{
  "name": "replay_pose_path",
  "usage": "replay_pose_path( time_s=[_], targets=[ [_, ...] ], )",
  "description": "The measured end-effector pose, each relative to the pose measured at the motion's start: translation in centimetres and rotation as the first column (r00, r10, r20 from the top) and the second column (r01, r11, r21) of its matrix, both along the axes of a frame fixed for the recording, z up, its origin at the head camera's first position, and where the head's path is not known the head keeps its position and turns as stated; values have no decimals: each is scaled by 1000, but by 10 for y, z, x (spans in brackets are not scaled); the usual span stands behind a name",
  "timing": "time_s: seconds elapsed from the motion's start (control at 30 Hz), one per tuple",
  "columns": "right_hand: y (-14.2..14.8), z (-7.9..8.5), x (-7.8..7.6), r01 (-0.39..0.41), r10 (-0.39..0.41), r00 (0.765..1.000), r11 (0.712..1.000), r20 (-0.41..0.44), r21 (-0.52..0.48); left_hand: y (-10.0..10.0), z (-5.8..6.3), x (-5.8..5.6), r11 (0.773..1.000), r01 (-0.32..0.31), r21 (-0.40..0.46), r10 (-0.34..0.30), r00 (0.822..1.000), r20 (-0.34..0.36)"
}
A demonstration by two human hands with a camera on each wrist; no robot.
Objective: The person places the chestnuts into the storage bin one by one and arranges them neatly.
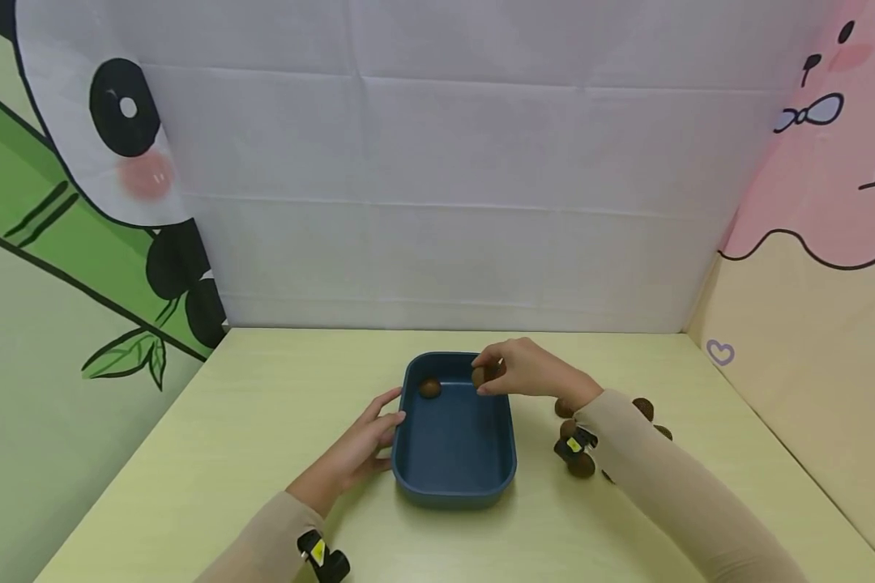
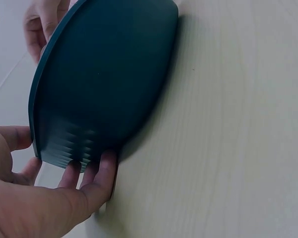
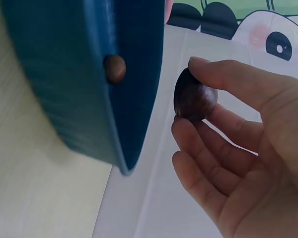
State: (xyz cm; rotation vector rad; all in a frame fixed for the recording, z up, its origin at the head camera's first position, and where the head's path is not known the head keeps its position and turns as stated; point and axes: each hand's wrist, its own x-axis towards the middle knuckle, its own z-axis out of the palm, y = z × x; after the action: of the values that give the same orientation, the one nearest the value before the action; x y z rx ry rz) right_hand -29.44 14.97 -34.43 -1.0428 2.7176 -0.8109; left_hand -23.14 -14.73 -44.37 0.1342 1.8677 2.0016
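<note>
My right hand [image 1: 528, 368] pinches a glossy dark brown chestnut [image 3: 195, 97] between thumb and fingertips, above the far right corner of a blue rectangular tub [image 1: 454, 453]. Inside the tub, near its far left corner, lies another chestnut [image 1: 429, 388]. My left hand [image 1: 359, 445] touches the tub's left side, thumb tip at the rim. From the left wrist view, its fingers [image 2: 108, 171] rest spread against the tub's outer wall.
Several more chestnuts [image 1: 580, 465] lie on the pale yellow table [image 1: 299, 380] to the right, partly hidden by my right sleeve [image 1: 671, 478]. A white sheet [image 1: 445, 202] hangs behind the table, with printed cartoon panels on both sides.
</note>
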Motion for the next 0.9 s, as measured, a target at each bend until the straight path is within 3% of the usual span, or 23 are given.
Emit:
replay_pose_path(
  time_s=[0.17, 0.47, 0.9],
  targets=[
    [-25, 1, -5, -47, 49, 998, 998, -42, 52, 1, 2, 0, 1000, -6, 7, 6, 1000, 4],
    [-65, -13, -16, -80, 87, 995, 985, -44, 153, 0, 1, -1, 1000, 3, 7, -3, 1000, 4],
    [-94, -40, -33, -18, 9, 999, 971, 42, 239, 0, -2, -3, 1000, -4, 4, 3, 1000, 10]
  ],
)
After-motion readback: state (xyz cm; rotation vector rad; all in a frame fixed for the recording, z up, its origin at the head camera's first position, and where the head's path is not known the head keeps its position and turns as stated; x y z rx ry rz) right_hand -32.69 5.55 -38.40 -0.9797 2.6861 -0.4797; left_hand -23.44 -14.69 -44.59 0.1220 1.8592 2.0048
